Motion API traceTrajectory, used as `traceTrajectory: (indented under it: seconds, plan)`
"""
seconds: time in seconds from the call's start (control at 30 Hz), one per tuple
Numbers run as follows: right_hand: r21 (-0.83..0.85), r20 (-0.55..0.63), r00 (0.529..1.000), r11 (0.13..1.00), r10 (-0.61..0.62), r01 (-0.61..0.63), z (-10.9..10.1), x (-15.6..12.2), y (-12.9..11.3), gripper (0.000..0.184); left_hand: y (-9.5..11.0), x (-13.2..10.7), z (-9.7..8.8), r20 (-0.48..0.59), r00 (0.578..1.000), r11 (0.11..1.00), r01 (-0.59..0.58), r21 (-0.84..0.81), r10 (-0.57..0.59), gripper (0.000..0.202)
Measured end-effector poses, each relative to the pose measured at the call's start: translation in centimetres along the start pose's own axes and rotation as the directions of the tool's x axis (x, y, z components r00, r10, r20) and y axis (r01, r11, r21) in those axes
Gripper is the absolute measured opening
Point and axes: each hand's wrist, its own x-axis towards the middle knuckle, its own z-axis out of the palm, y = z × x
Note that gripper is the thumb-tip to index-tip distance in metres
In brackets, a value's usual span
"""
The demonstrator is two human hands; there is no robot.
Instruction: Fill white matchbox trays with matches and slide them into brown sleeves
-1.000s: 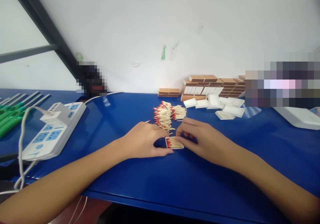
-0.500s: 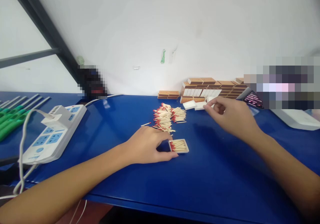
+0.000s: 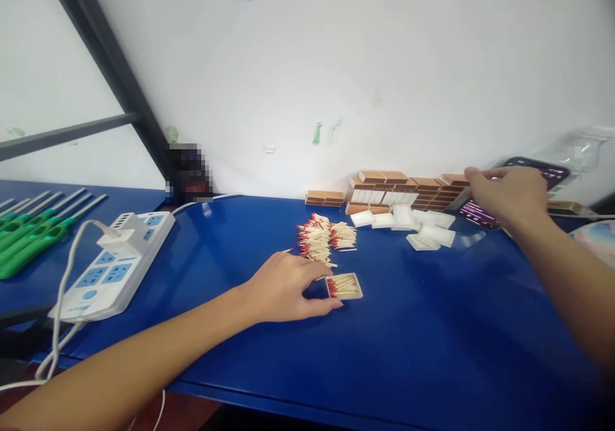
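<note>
My left hand (image 3: 293, 288) rests on the table with thumb and fingers around the left end of a small white matchbox tray (image 3: 356, 294). Matches with red heads (image 3: 342, 285) lie inside, heads to the left. Just behind this hand is a heap of loose matches (image 3: 314, 239). My right hand (image 3: 512, 191) reaches to the far right, in front of a phone (image 3: 480, 216). Its fingers are bent together at the right end of a brown matchbox (image 3: 454, 179) on top of the stack; whatever is between them is hidden.
Stacked matchboxes (image 3: 423, 195) line the wall, with a small separate pile (image 3: 324, 198) to their left. Several white trays (image 3: 437, 234) lie in front. At left are a power strip (image 3: 108, 277) with a white cable and several green long-necked lighters (image 3: 33, 242). The blue table's front edge (image 3: 269, 412) is near.
My right hand has moved right, from the white trays to the end of the matchbox stack. The left hand stays at the filled tray. The view has shifted slightly.
</note>
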Motion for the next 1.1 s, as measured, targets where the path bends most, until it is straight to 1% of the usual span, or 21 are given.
traceTrajectory:
  seconds: [0.17, 0.3, 0.33, 0.4, 0.43, 0.47, 0.5, 0.53, 0.57, 0.6, 0.63, 0.67, 0.7, 0.73, 0.77, 0.8, 0.83, 0.9, 0.97, 1.1]
  plan:
    - [-0.102, 0.132, 0.991, 0.995, 0.012, 0.002, 1.0, 1.0, -0.4, 0.043, -0.4, 0.0, -0.2, -0.012, 1.0, 1.0, 0.021, 0.017, -0.021, 0.038]
    - [-0.135, 0.138, 0.99, 0.991, 0.013, 0.006, 1.1, 0.7, -0.8, 0.05, -0.6, 0.0, -0.4, -0.04, 0.999, 1.0, 0.012, 0.027, -0.011, 0.038]
    - [-0.139, 0.119, 0.993, 0.99, 0.01, 0.007, 0.8, 0.3, -1.0, 0.052, -0.7, 0.0, -0.4, -0.049, 0.999, 0.999, 0.011, 0.034, -0.009, 0.038]
    - [-0.093, 0.03, 0.999, 0.995, -0.032, 0.035, 0.0, -1.4, -1.4, 0.055, -0.9, 0.0, -0.4, -0.079, 0.997, 0.999, 0.016, 0.052, -0.012, 0.037]
    - [-0.023, -0.05, 0.996, 0.997, -0.07, 0.069, -0.4, -2.7, -1.7, 0.056, -1.0, 0.0, -0.3, -0.11, 0.994, 0.998, 0.021, 0.06, -0.014, 0.037]
    - [0.076, -0.133, 0.984, 0.989, -0.119, 0.13, -0.8, -4.2, -2.1, 0.059, -1.1, 0.0, -0.2, -0.151, 0.988, 0.998, 0.027, 0.064, -0.017, 0.037]
    - [0.184, -0.163, 0.975, 0.966, -0.152, 0.182, -1.1, -6.1, -2.5, 0.063, -1.2, 0.0, -0.1, -0.196, 0.98, 0.997, 0.035, 0.062, -0.022, 0.037]
    - [0.302, -0.133, 0.975, 0.929, -0.18, 0.213, -1.3, -8.1, -2.9, 0.062, -1.3, 0.0, 0.0, -0.239, 0.971, 0.998, 0.043, 0.055, -0.028, 0.037]
    - [0.429, -0.015, 0.975, 0.879, -0.221, 0.206, -1.4, -10.2, -3.4, 0.059, -1.4, 0.1, 0.1, -0.28, 0.959, 0.997, 0.053, 0.047, -0.038, 0.037]
    - [0.553, 0.142, 0.958, 0.823, -0.251, 0.133, -1.2, -12.2, -3.9, 0.054, -1.4, 0.2, 0.1, -0.315, 0.948, 0.997, 0.065, 0.04, -0.049, 0.036]
    - [0.637, 0.296, 0.913, 0.77, -0.281, 0.031, -1.0, -14.1, -4.4, 0.054, -1.4, 0.2, 0.1, -0.342, 0.938, 0.996, 0.076, 0.035, -0.059, 0.036]
    - [0.682, 0.408, 0.85, 0.73, -0.333, -0.041, -0.7, -15.8, -4.8, 0.053, -1.4, 0.3, 0.1, -0.362, 0.93, 0.996, 0.086, 0.035, -0.068, 0.036]
    - [0.721, 0.462, 0.796, 0.688, -0.392, -0.08, -0.3, -17.3, -5.2, 0.051, -1.4, 0.4, 0.1, -0.377, 0.923, 0.995, 0.094, 0.038, -0.073, 0.036]
    - [0.754, 0.488, 0.75, 0.649, -0.446, -0.104, 0.0, -18.4, -5.5, 0.05, -1.4, 0.5, 0.0, -0.39, 0.918, 0.994, 0.101, 0.041, -0.077, 0.035]
    - [0.778, 0.493, 0.719, 0.618, -0.489, -0.114, 0.2, -19.3, -5.8, 0.05, -1.3, 0.5, 0.0, -0.4, 0.913, 0.994, 0.106, 0.042, -0.08, 0.035]
    - [0.793, 0.49, 0.702, 0.599, -0.516, -0.113, 0.3, -19.9, -6.0, 0.051, -1.3, 0.5, 0.0, -0.406, 0.91, 0.993, 0.108, 0.043, -0.082, 0.035]
    - [0.801, 0.484, 0.695, 0.589, -0.532, -0.108, 0.3, -20.2, -6.1, 0.052, -1.4, 0.5, -0.1, -0.414, 0.906, 0.993, 0.111, 0.045, -0.083, 0.035]
    - [0.799, 0.476, 0.698, 0.595, -0.535, -0.089, 0.1, -20.4, -6.1, 0.051, -1.4, 0.5, 0.0, -0.429, 0.9, 0.993, 0.109, 0.041, -0.081, 0.034]
    - [0.794, 0.47, 0.706, 0.604, -0.529, -0.076, -0.3, -20.2, -6.0, 0.046, -1.5, 0.6, 0.0, -0.433, 0.898, 0.994, 0.099, 0.034, -0.075, 0.033]
    - [0.775, 0.486, 0.716, 0.626, -0.502, -0.087, -0.6, -19.9, -5.5, 0.046, -1.6, 0.6, 0.1, -0.434, 0.899, 0.995, 0.09, 0.038, -0.065, 0.035]
